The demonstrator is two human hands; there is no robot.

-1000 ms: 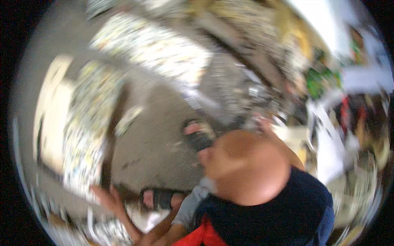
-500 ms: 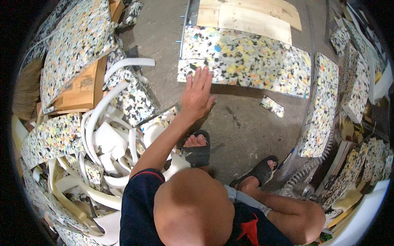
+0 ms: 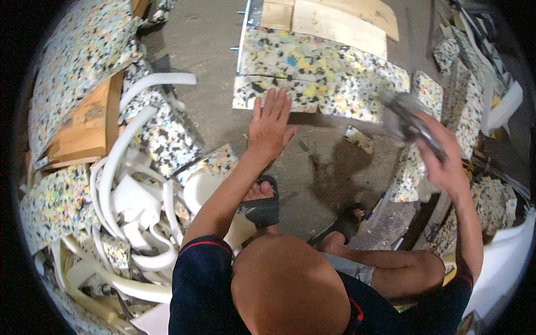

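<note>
Foam edge (image 3: 321,107) underlies spread left hand (image 3: 269,127); right hand (image 3: 448,155) grips tool (image 3: 413,126); open floor (image 3: 307,204) nearby.

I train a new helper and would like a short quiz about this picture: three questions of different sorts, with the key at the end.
1. True or false: the right hand grips the blurred handheld tool.
2. The left hand reaches the near edge of: A, a sandal; B, the speckled foam panel; C, a wooden board.
3. Fill in: the pile of white pieces lies on the person's ____ side.

Key: 1 true; 2 B; 3 left.
</note>
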